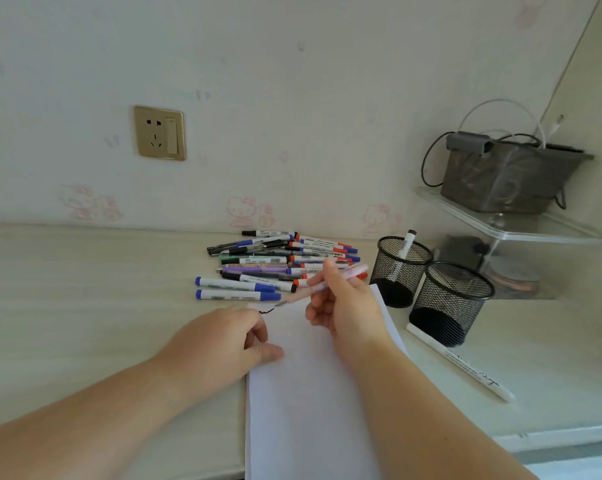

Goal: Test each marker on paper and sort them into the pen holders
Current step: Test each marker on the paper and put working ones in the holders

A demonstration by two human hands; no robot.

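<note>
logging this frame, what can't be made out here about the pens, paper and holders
Head view only:
- Paper: near end cut off by the bottom edge; the right hand and arm cover part.
- Pink pen: barrel partly inside the right hand.
- Marker pile: label text too small.
- Rear pen holder: mesh hides its marker's lower end.

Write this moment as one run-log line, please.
right hand: holds pink pen, tip at squiggle | left hand: steadies paper | far holder: one marker | near holder: none seen
</note>
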